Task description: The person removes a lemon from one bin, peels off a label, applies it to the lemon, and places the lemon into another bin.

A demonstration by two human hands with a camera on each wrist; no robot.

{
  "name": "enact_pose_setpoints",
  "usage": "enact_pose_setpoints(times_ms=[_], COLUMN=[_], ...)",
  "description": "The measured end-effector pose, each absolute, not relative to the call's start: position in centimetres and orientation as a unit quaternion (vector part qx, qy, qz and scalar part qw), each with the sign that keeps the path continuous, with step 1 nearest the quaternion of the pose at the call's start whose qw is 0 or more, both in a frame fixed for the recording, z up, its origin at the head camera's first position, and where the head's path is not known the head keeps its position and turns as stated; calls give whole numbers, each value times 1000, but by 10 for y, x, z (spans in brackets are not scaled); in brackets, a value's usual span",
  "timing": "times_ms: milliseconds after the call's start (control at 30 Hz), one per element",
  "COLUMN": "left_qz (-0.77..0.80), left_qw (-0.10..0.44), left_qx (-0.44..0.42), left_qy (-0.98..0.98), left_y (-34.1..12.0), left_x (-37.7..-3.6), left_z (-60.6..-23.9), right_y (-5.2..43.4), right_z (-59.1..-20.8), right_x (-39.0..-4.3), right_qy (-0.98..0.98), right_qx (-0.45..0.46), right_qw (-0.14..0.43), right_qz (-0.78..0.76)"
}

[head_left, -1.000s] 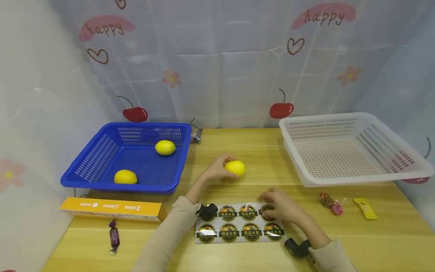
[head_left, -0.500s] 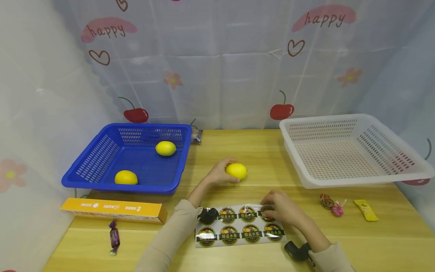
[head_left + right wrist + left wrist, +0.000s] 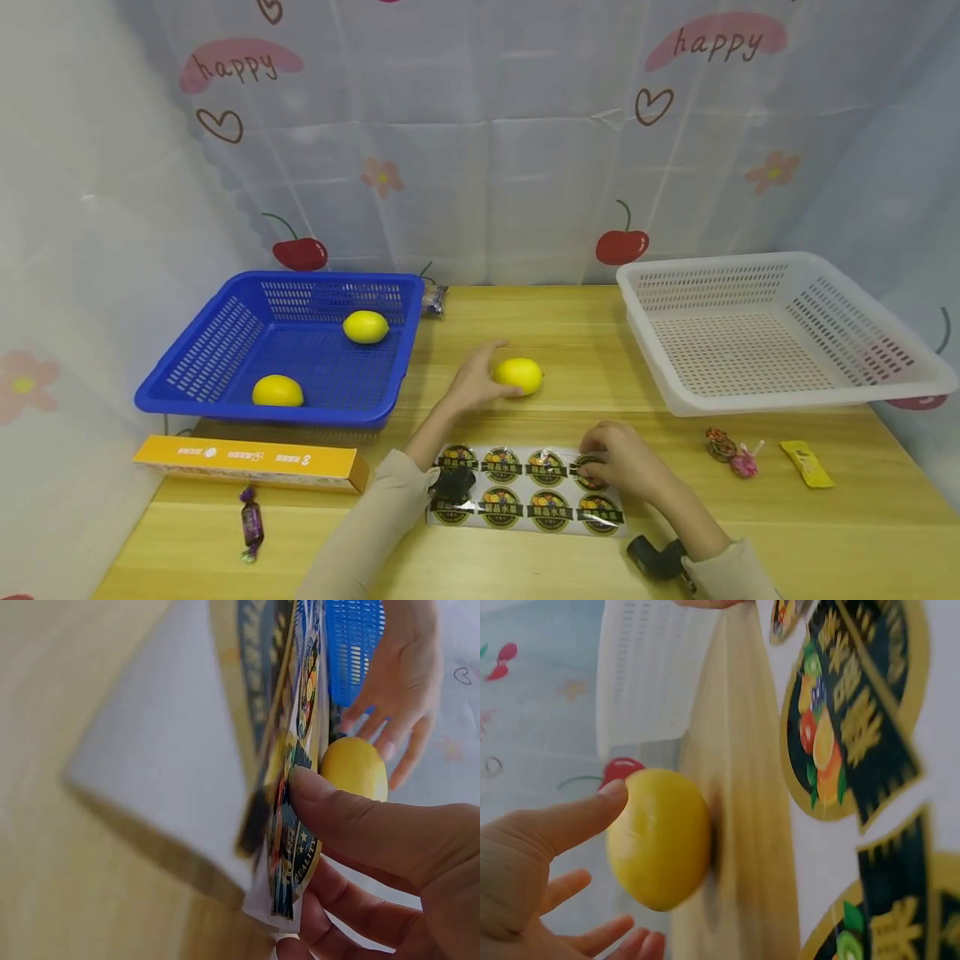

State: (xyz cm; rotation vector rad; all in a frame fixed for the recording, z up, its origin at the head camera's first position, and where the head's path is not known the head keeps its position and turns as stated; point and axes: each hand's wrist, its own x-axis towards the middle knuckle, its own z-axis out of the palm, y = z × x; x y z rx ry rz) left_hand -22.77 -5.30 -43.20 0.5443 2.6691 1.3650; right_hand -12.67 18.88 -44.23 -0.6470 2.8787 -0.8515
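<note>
Pale wooden planks formed the table point(image 3: 570, 325), backed by a translucent curtain point(image 3: 480, 150) printed with cherries, hearts, flowers and the word "happy". On the wood a smooth, oval yellow lemon point(image 3: 518, 376) lay just behind a glossy white sticker sheet point(image 3: 525, 498) bearing two rows of round black-and-gold fruit labels. Their lettering was too small to read in the head view, though the right wrist view showed "QUALITY" on one.

The left hand point(image 3: 474, 382) rested against the lemon with its fingers spread and nearly straight, the thumb tip touching the rind in the left wrist view. The right hand point(image 3: 621, 457) pinched the upper right sticker point(image 3: 292, 847), thumb and fingers curled on its peeling edge. The two hands were apart, the sheet lying between the forearms. Dark wrist-mounted cameras partly covered the sheet's left end and the right cuff.

Left of the lemon stood a perforated blue plastic basket point(image 3: 225, 350) holding two more lemons point(image 3: 366, 327). A matching white basket point(image 3: 780, 329) stood to the right. A long orange carton point(image 3: 247, 463) lay in front of the blue basket, its white print illegible, and wrapped sweets point(image 3: 731, 450) lay near the right edge.
</note>
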Motion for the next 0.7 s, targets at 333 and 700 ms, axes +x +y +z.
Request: enact_pose_setpoints(times_ms=[333,700], left_qz=[270,155], left_qw=[113,85], left_qx=[335,367], left_qy=[895,913], left_y=[-43,-34], left_x=[-166,-148], left_z=[-418,-442], right_y=[189,200], right_z=[-439,-442], right_x=[-125,-129], right_qy=[953,901], right_qx=[-164,-256], right_qw=[46,89], right_qz=[-252,-340])
